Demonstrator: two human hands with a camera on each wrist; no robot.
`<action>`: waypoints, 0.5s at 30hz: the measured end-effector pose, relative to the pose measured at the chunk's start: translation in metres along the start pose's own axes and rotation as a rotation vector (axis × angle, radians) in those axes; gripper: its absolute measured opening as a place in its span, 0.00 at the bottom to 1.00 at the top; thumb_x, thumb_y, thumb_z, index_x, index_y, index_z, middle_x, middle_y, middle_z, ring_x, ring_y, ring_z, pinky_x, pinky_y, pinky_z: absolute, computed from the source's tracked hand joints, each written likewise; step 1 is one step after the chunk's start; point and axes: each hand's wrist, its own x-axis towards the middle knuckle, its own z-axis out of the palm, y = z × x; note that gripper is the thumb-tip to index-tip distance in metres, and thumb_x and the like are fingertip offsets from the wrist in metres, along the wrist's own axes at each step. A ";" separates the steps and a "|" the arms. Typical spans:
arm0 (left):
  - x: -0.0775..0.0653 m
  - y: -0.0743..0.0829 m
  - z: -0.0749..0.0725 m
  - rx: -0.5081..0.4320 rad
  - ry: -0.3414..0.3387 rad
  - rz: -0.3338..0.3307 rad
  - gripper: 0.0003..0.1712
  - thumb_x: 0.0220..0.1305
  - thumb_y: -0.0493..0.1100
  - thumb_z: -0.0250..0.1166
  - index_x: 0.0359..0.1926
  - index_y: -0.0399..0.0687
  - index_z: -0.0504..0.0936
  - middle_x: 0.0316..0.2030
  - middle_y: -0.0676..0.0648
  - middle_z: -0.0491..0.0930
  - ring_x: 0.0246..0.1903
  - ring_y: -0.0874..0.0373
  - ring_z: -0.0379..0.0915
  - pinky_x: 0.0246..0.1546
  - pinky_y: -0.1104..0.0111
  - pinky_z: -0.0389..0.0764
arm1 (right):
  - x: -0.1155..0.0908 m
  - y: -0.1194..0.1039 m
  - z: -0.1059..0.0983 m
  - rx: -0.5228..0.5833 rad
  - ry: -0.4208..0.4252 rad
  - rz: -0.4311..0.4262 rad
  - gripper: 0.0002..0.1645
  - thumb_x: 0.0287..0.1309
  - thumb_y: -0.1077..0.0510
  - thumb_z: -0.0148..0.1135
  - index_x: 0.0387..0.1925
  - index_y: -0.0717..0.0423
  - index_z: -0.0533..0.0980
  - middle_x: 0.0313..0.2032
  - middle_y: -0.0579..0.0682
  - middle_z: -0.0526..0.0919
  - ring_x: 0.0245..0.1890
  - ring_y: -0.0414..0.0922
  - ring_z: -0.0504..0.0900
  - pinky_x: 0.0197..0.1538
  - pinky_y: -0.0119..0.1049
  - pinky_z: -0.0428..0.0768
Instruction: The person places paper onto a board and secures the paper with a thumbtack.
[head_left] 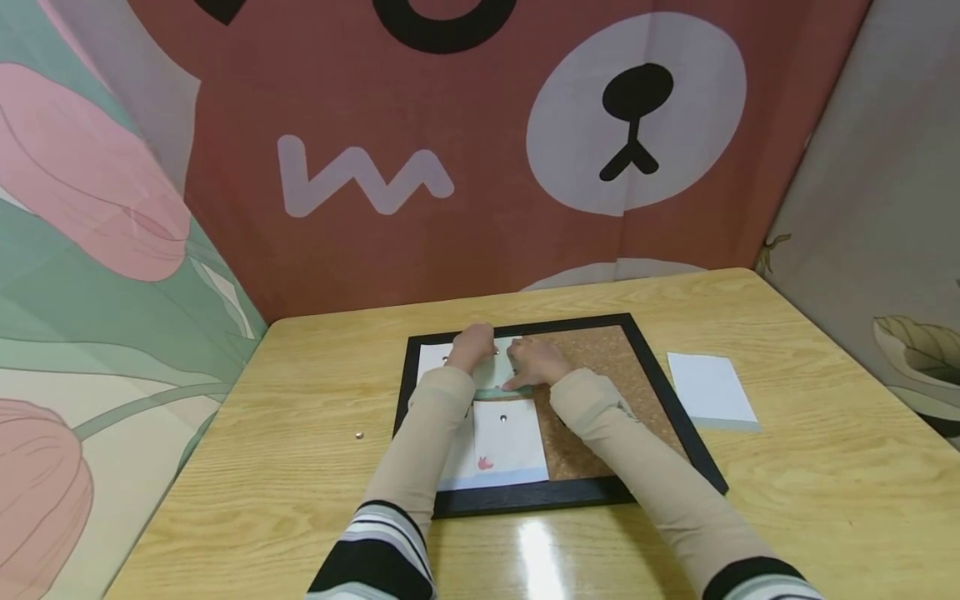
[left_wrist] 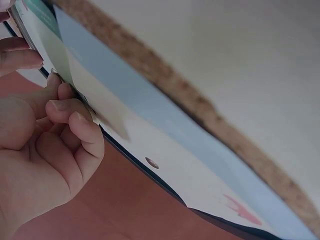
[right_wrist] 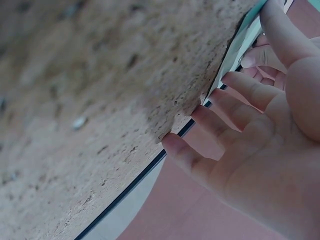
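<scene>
A cork board (head_left: 596, 350) in a black frame lies on the table with several picture sheets on its left part. My left hand (head_left: 474, 346) is over the top row, fingers curled, its thumb and fingertip at a small metal thumbtack (left_wrist: 54, 72) on a green-edged sheet (head_left: 491, 373). To its right, my right hand (head_left: 542, 361) rests spread, thumb on the sheet's green strip and straight fingertips (right_wrist: 172, 142) against the cork and the sheet's edge. Below, a sheet with a pink fish-like shape (head_left: 517, 446) has a thumbtack (head_left: 503, 418) near its top.
Right of the board lies another white sheet (head_left: 712, 388) with a blue-grey lower edge. A loose thumbtack (head_left: 359, 435) is on the wooden table (head_left: 300, 492) left of the board. A printed curtain (head_left: 480, 167) hangs behind the table.
</scene>
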 end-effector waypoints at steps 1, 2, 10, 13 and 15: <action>-0.001 0.000 -0.001 -0.001 0.000 -0.005 0.12 0.60 0.43 0.58 0.43 0.42 0.78 0.37 0.47 0.77 0.30 0.57 0.69 0.33 0.63 0.74 | 0.000 0.000 0.000 -0.001 0.002 -0.001 0.41 0.46 0.39 0.63 0.58 0.58 0.67 0.62 0.57 0.60 0.62 0.55 0.55 0.58 0.53 0.57; -0.001 0.000 -0.001 -0.002 0.000 -0.010 0.12 0.60 0.43 0.59 0.42 0.43 0.78 0.37 0.47 0.77 0.30 0.57 0.69 0.34 0.63 0.74 | 0.001 0.000 0.000 -0.001 0.003 0.000 0.41 0.46 0.39 0.63 0.57 0.58 0.67 0.62 0.57 0.60 0.62 0.55 0.55 0.58 0.54 0.57; 0.002 -0.001 0.000 -0.005 -0.002 -0.040 0.12 0.60 0.45 0.59 0.42 0.44 0.78 0.35 0.48 0.77 0.30 0.56 0.69 0.35 0.61 0.71 | 0.003 0.000 0.001 0.009 -0.011 0.015 0.42 0.46 0.39 0.63 0.58 0.58 0.66 0.63 0.57 0.59 0.62 0.54 0.55 0.58 0.55 0.56; 0.002 0.000 0.001 0.026 0.012 -0.031 0.12 0.60 0.45 0.59 0.42 0.45 0.77 0.35 0.48 0.77 0.31 0.56 0.70 0.36 0.61 0.72 | 0.003 0.001 0.001 0.008 -0.007 0.009 0.41 0.46 0.39 0.63 0.58 0.58 0.67 0.62 0.57 0.59 0.62 0.54 0.55 0.58 0.54 0.56; 0.002 0.001 0.001 0.054 0.023 -0.025 0.12 0.60 0.45 0.59 0.43 0.45 0.77 0.37 0.48 0.77 0.32 0.56 0.70 0.35 0.60 0.73 | 0.002 0.002 0.001 0.006 -0.004 0.002 0.41 0.47 0.38 0.62 0.58 0.58 0.67 0.62 0.57 0.60 0.62 0.55 0.55 0.58 0.54 0.57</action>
